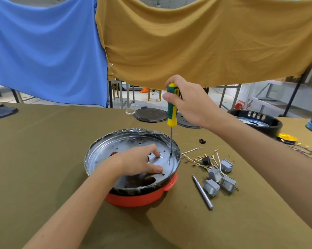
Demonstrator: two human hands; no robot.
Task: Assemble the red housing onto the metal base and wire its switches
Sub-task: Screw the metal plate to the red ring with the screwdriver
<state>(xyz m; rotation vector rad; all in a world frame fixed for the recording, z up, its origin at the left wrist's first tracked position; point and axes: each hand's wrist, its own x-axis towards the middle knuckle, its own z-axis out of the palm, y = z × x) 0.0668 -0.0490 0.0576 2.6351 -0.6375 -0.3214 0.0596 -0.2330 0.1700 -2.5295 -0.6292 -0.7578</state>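
the right hand point(189, 101) gripped a green-and-yellow screwdriver point(171, 106) upright, fingers and thumb wrapped round the handle, its tip planted on the metal base point(130, 146) near the right rim. the left hand point(139, 161) lay palm-down on the base, fingers loosely curved and pressing the plate, holding nothing. the base sat on the red housing point(142, 196) at the middle of the olive-covered table point(43, 159). grey switches point(219, 177) with wires lay just to the right, beside a metal rod point(202, 193).
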